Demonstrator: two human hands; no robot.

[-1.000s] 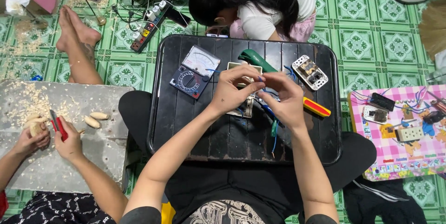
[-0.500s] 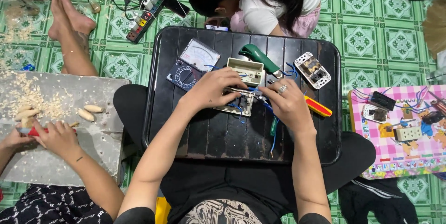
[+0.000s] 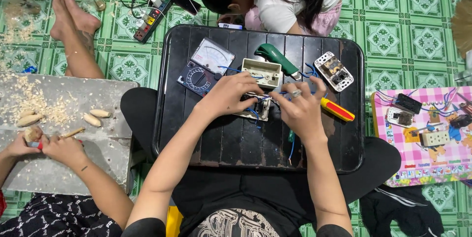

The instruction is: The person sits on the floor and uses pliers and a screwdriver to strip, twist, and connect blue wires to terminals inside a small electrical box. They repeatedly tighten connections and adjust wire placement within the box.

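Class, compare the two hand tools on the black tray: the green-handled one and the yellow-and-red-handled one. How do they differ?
The green tool has a fat, curved, ridged grip; the yellow-and-red tool has a slim, straight handle. The green tool lies clear at the tray's far side, by the beige box; the yellow-and-red one is partly hidden under the right hand. Both lie flat on the tray, slanting alike.

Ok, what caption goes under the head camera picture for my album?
Two hands, left hand and right hand, work on a wired switch plate on a black tray.
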